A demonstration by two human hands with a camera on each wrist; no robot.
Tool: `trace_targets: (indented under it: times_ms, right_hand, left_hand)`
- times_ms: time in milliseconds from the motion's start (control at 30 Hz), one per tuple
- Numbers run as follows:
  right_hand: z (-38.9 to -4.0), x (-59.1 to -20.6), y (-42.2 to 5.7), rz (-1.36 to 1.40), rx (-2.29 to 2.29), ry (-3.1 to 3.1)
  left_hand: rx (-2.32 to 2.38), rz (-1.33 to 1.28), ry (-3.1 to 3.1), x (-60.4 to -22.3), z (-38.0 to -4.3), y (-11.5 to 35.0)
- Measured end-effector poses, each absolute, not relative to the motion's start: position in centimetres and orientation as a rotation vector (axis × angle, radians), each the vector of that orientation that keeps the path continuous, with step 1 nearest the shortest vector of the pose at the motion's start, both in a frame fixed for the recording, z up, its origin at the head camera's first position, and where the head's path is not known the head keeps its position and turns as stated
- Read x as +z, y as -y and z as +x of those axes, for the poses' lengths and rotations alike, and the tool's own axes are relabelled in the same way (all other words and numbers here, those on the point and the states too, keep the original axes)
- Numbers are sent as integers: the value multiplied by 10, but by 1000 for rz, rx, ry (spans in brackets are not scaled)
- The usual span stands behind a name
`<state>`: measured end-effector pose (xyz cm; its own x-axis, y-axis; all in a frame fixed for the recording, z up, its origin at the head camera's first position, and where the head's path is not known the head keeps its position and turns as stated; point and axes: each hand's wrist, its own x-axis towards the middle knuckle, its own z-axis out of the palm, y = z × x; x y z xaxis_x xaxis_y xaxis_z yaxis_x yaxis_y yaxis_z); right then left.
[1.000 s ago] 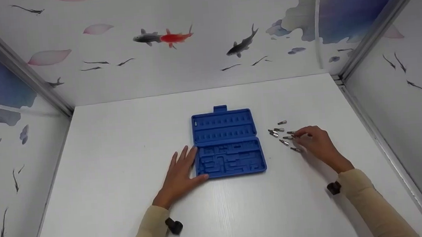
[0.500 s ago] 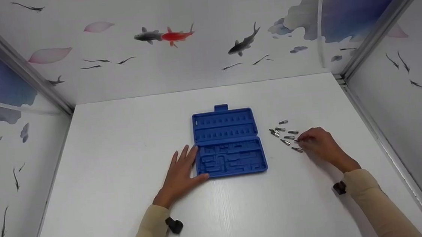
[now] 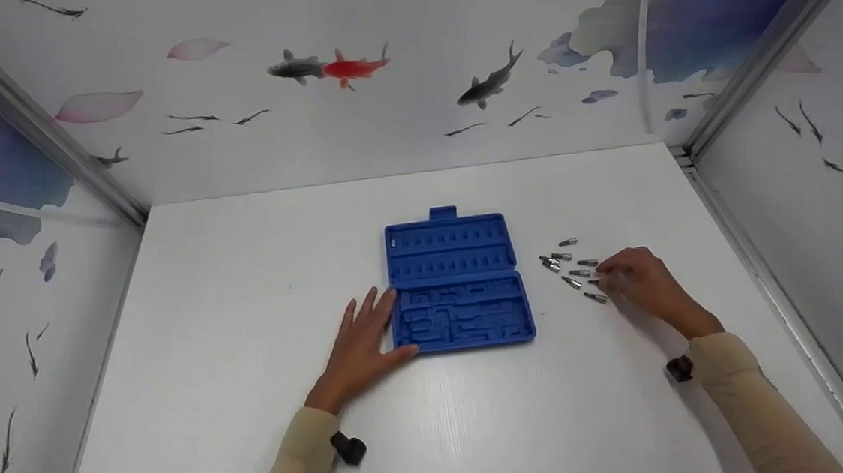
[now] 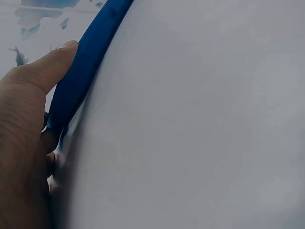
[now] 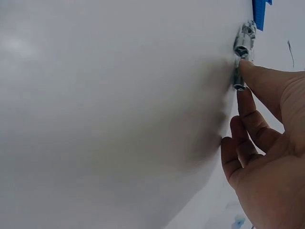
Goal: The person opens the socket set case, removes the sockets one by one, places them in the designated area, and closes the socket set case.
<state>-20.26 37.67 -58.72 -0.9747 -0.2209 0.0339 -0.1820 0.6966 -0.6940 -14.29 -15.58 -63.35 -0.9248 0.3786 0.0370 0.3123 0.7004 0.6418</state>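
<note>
An open blue plastic tool case [image 3: 466,331] with moulded slots lies on the white table. My left hand [image 3: 359,350] rests at its lower left corner, fingers straight and spread along the left side, thumb on the front edge. In the left wrist view the thumb touches the side of the case [image 4: 86,62]. To the right of the case, my right hand [image 3: 644,287] pinches a small silver socket bit [image 5: 238,80] between thumb and index finger, low over the table. Several similar socket bits [image 3: 572,282] lie loose just left of those fingertips.
The white tabletop [image 3: 244,280] stretches around the case on all sides. Printed panels with fish [image 3: 485,88] wall in the back, left and right. A small light piece [image 3: 393,243] sits in the upper left slot of the case lid.
My right hand has shifted slightly right and now has a socket bit between its fingertips, near the loose ones. The left hand stays on the case corner.
</note>
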Motion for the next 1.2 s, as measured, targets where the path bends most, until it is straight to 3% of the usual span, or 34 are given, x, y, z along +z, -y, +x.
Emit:
trace_targets:
  times_ms: [133, 533, 1200]
  right_hand:
    - [-206, -574, -367, -306, -1255, -2826]
    - [-232, -554, -305, -550, -1349, -2744]
    - [-258, -565, -238, -647, -1316, -2617]
  left_hand:
    - [1037, 555, -2804, -633, -143, 155]
    - [1048, 585, -2805, -635, -143, 156]
    - [1034, 557, -2806, -635, -143, 155]
